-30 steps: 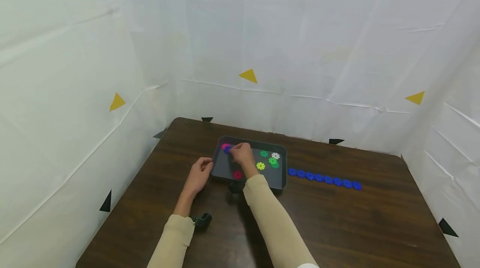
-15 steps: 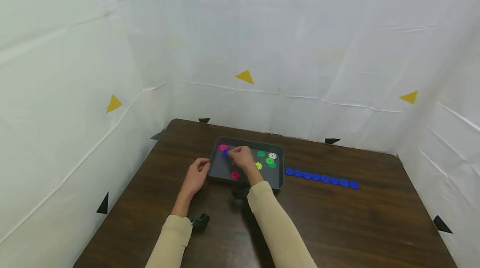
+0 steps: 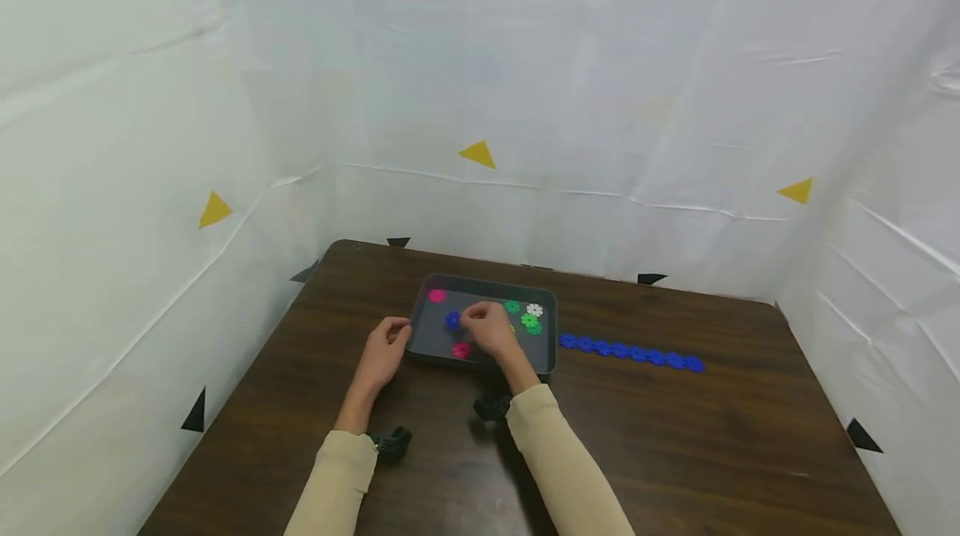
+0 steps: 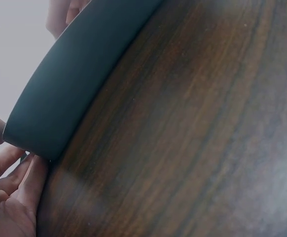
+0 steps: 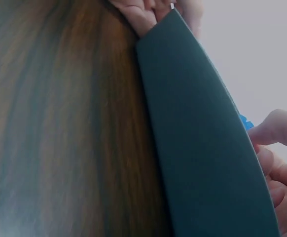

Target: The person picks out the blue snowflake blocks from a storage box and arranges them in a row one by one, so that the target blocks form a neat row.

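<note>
In the head view my right hand [image 3: 489,326], above the dark grey tray [image 3: 431,334], pinches a blue flower-shaped plastic disc [image 3: 453,320] between thumb and fingertips. A bit of that blue disc [image 5: 245,122] peeks over the tray wall beside my thumb in the right wrist view. My left hand [image 3: 381,351] holds the tray's front left corner, thumb and fingers around the wall [image 4: 59,98] in the left wrist view. Also in the tray are a pink disc [image 3: 437,296], a red disc [image 3: 461,350], and a yellow disc mostly hidden behind my right hand.
Green [image 3: 512,306], white [image 3: 534,309] and light green [image 3: 531,321] discs lie at the tray's right side. A row of several blue discs [image 3: 630,351] stretches rightward on the brown table [image 3: 660,444]. White sheeting [image 3: 570,102] surrounds the table's back and sides.
My right hand has drawn the blue disc away from the pink one, towards the tray's middle and nearer me. My left hand stays at the tray corner. The head view has shifted slightly.
</note>
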`<control>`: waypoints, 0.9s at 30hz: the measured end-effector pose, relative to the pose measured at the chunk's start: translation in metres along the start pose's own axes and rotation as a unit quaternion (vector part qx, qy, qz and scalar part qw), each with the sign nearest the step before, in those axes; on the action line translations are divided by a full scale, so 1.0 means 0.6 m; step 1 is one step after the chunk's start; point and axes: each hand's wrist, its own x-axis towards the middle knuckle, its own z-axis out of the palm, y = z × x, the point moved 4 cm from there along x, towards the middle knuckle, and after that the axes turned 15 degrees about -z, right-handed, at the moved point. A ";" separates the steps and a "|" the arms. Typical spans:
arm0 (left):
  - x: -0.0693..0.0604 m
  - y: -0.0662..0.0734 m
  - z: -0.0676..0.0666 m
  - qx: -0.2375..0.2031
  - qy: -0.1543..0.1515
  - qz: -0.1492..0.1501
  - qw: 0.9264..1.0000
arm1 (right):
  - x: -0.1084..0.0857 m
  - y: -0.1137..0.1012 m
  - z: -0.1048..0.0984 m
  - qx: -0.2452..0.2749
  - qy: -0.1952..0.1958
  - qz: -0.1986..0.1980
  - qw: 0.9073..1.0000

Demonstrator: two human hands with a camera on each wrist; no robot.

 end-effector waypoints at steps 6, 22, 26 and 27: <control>0.004 -0.001 0.001 0.002 0.003 0.001 1.000 | -0.018 0.006 -0.025 -0.014 0.001 -0.010 1.000; 0.003 0.001 -0.011 0.004 0.003 0.002 1.000 | -0.065 -0.005 -0.109 -0.021 0.043 -0.030 0.998; 0.002 0.003 -0.014 0.003 0.003 0.000 1.000 | -0.076 -0.002 -0.134 -0.006 0.067 -0.022 0.997; 0.002 0.004 -0.014 0.003 0.002 -0.001 1.000 | -0.079 0.000 -0.140 -0.006 0.072 -0.020 0.997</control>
